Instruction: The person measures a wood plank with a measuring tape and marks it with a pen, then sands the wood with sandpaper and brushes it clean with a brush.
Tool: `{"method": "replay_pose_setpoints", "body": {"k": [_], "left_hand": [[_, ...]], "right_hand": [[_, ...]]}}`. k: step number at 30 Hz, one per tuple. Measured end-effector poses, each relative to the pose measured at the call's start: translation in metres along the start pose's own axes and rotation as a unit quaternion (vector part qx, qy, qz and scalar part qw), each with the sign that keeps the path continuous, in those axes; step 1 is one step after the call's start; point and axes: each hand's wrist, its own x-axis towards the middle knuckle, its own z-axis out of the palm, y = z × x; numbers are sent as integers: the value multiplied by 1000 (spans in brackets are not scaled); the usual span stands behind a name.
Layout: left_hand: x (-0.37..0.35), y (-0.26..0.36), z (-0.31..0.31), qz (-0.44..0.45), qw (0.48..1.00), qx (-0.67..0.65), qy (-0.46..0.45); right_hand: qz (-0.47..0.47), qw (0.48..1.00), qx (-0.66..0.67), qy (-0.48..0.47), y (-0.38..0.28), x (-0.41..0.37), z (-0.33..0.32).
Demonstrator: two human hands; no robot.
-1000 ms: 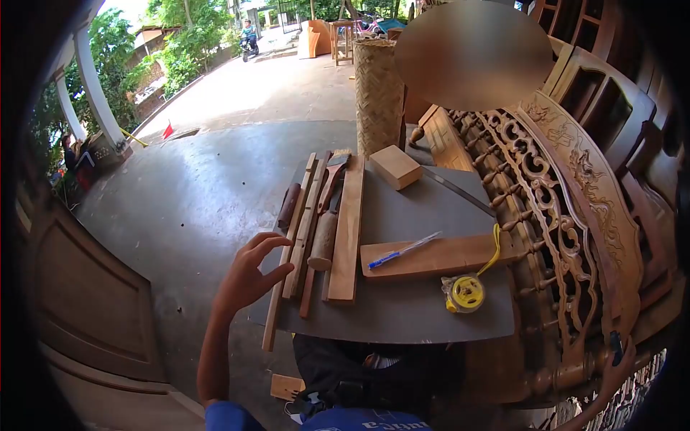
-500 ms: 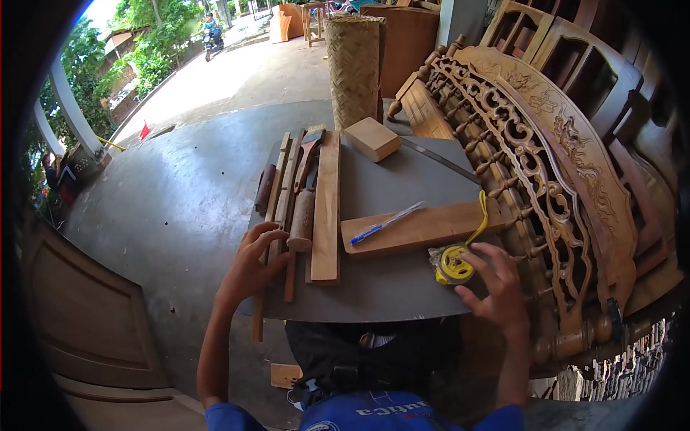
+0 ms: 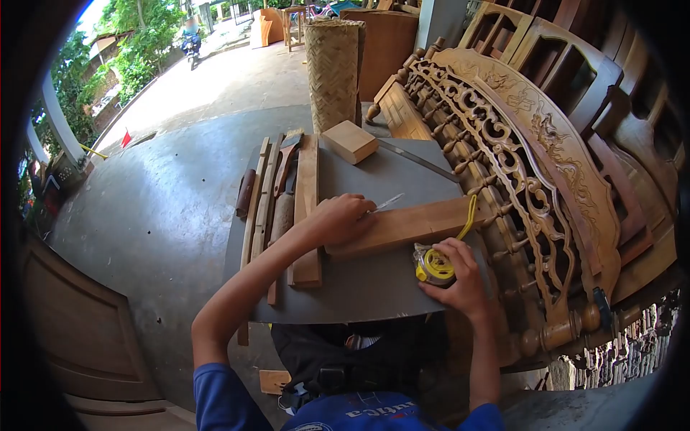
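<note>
My left hand point(image 3: 345, 220) reaches across to the left end of a flat wooden board point(image 3: 424, 224), its fingers closed around a pen. Only the clear end of the pen point(image 3: 391, 202) shows past my knuckles. On the right, my right hand point(image 3: 458, 276) grips a yellow tape measure point(image 3: 434, 266) from its right side, near the table's front edge. The tape measure's yellow strap point(image 3: 471, 218) lies up over the right end of the board. Left of the board is a longer upright-lying wooden plank point(image 3: 307, 208), partly under my left forearm.
Wooden strips point(image 3: 259, 208), a brush point(image 3: 286, 159) and a mallet-like wooden tool point(image 3: 282, 215) lie at left on the grey table point(image 3: 366, 287). A wood block point(image 3: 350, 141) and a metal ruler point(image 3: 417, 159) are at the back. Carved wooden panels point(image 3: 525, 172) crowd the right side.
My left hand has moved right from the strips to the pen and closed on it. My right hand has closed on the tape measure. The view has shifted slightly.
</note>
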Motion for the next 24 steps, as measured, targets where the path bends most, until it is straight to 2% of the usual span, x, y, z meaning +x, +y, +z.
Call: {"method": "replay_pose_setpoints", "body": {"k": [1,4,6,9,11,13,16,17,19,20,22,23,24], "left_hand": [[13,-5,2,-20,999,-38,-28],[35,-18,6,-13,999,-43,-6],[38,-20,14,26,998,3,53],[28,-2,15,59,978,85,180],[18,24,12,57,990,6,125],[8,44,20,35,998,49,34],[2,39,43,76,989,79,98],[3,34,45,96,989,70,86],[2,26,39,137,987,55,66],[2,27,38,147,986,54,62],[0,28,39,163,984,52,53],[-2,29,40,163,982,51,80],[-5,33,39,164,979,51,108]], "right_hand": [[11,1000,19,-3,-1,-1,1],[0,1000,10,-19,-2,-4,-2],[-36,999,-6,-18,-2,-4,-2],[-36,998,47,-19,0,-4,0],[-56,996,65,-18,-2,-2,1],[-68,994,86,-16,-2,-1,0],[-85,989,124,0,2,-5,-8],[-44,984,170,28,9,-10,-9],[35,961,260,85,18,-15,-9],[80,926,334,157,16,-17,-2],[100,866,456,179,11,-7,-8],[110,829,515,188,6,-2,-11],[107,826,514,205,1,4,-15]]}}
